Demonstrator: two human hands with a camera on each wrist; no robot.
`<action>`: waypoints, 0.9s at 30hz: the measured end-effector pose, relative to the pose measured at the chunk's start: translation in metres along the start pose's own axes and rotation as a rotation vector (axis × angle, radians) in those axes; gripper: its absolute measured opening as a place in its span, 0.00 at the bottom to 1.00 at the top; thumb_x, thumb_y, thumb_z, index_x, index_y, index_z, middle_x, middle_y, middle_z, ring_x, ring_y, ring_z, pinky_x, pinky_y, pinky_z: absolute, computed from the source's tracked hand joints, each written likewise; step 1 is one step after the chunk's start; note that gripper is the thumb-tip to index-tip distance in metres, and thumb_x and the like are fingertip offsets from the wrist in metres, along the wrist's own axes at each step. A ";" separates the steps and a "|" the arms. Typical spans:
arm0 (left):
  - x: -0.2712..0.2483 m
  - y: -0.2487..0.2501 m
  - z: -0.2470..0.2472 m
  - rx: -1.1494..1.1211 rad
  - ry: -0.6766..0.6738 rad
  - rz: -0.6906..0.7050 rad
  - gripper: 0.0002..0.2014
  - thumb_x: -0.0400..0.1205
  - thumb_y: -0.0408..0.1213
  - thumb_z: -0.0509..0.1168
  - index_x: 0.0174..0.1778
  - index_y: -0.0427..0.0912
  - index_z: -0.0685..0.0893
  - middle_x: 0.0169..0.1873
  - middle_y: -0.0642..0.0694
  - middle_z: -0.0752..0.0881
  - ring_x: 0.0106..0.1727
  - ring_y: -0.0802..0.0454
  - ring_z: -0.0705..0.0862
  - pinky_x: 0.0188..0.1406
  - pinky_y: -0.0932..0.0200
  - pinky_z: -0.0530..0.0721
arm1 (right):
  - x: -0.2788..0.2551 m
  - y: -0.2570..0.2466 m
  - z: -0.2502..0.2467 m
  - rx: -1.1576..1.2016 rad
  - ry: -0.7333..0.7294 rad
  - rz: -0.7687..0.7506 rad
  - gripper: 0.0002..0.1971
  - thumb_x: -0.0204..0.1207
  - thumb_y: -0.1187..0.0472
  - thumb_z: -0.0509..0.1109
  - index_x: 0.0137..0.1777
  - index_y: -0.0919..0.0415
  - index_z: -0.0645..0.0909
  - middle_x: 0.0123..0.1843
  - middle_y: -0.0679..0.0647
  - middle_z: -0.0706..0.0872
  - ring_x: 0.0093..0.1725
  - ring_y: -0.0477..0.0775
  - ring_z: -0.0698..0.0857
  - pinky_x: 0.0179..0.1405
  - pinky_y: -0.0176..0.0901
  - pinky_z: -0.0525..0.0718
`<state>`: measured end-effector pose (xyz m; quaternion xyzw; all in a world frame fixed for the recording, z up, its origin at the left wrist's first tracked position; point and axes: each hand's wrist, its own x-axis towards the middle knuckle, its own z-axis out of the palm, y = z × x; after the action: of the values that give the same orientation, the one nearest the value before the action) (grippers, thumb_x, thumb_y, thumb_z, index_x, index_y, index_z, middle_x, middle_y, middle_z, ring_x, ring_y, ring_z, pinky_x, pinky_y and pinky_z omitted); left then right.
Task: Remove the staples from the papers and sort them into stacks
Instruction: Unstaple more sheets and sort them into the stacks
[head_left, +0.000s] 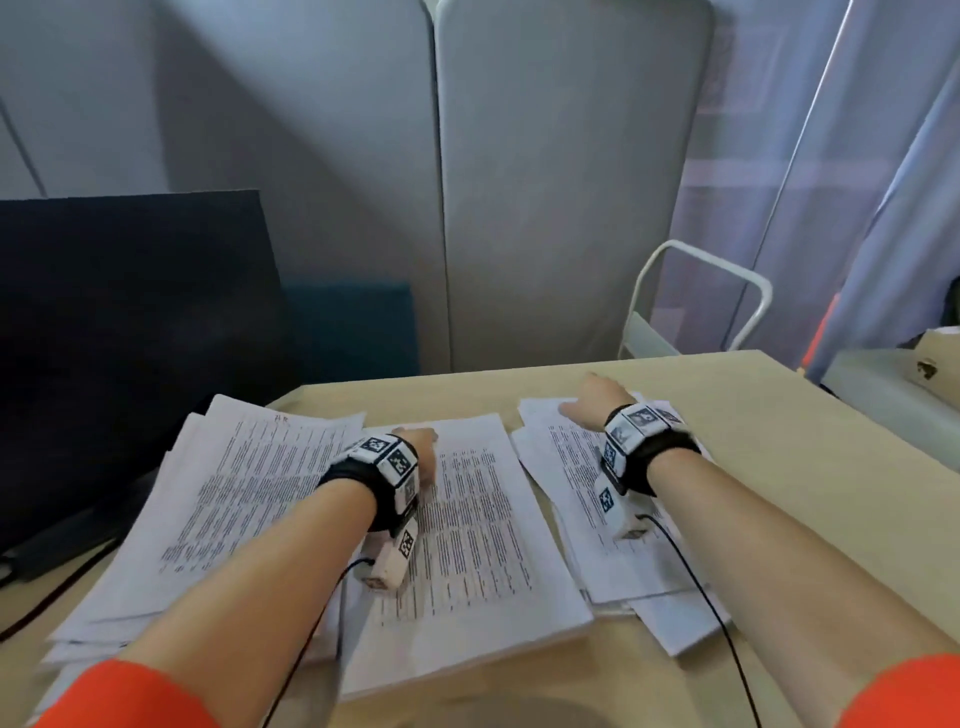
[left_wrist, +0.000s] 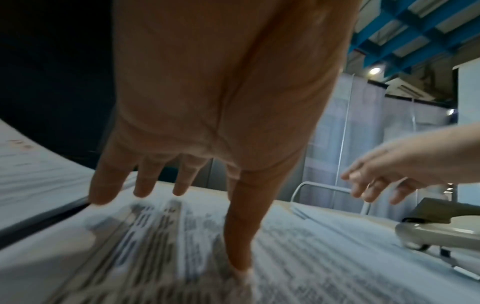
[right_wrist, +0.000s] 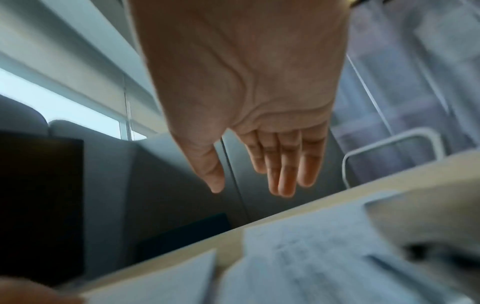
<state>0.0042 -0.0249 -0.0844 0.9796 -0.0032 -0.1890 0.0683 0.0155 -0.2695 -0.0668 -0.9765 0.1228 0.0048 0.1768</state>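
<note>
Seeing three printed paper stacks side by side on the bench (head_left: 727, 405); left hand (head_left: 421, 452) lies flat on the middle stack (head_left: 467, 519), fingers (left_wrist: 145, 185) spread and released, I'd say to pin it; right hand (head_left: 592, 402) hovers over the right stack (head_left: 571, 467), fingers (right_wrist: 285, 170) straight, grasping nothing; left stack (head_left: 234, 478) untouched; no staples visible to me.

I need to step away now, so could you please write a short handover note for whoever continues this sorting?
Left hand: open, thumb pressing on the middle stack.
Right hand: open, holding nothing, over the far end of the right stack.
Left stack lies fanned and untidy.
Done: three stacks on the table.
Left: no staples or remover tool can be made out; check corners, square up the stacks.
</note>
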 end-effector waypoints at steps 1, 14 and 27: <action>0.002 -0.007 0.002 0.021 -0.033 0.016 0.42 0.74 0.35 0.75 0.83 0.48 0.63 0.79 0.40 0.69 0.75 0.40 0.73 0.68 0.50 0.77 | -0.001 -0.015 0.003 0.050 -0.050 -0.047 0.23 0.81 0.53 0.66 0.70 0.69 0.76 0.70 0.65 0.81 0.67 0.65 0.80 0.61 0.46 0.78; 0.014 -0.023 0.009 0.219 0.015 0.100 0.46 0.71 0.44 0.79 0.82 0.53 0.61 0.80 0.38 0.61 0.70 0.37 0.77 0.60 0.50 0.80 | 0.014 -0.066 0.081 0.320 -0.296 0.021 0.24 0.74 0.57 0.78 0.66 0.69 0.79 0.63 0.59 0.84 0.64 0.61 0.83 0.56 0.42 0.78; 0.027 -0.018 0.000 0.372 0.080 0.149 0.58 0.54 0.53 0.85 0.78 0.43 0.63 0.65 0.38 0.78 0.61 0.38 0.82 0.52 0.48 0.83 | 0.015 -0.043 0.095 0.582 -0.307 -0.189 0.29 0.81 0.62 0.68 0.82 0.53 0.67 0.68 0.57 0.84 0.67 0.58 0.82 0.70 0.50 0.77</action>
<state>0.0286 -0.0080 -0.0966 0.9791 -0.1079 -0.1405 -0.0999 0.0435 -0.2009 -0.1417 -0.8800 -0.0002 0.1000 0.4642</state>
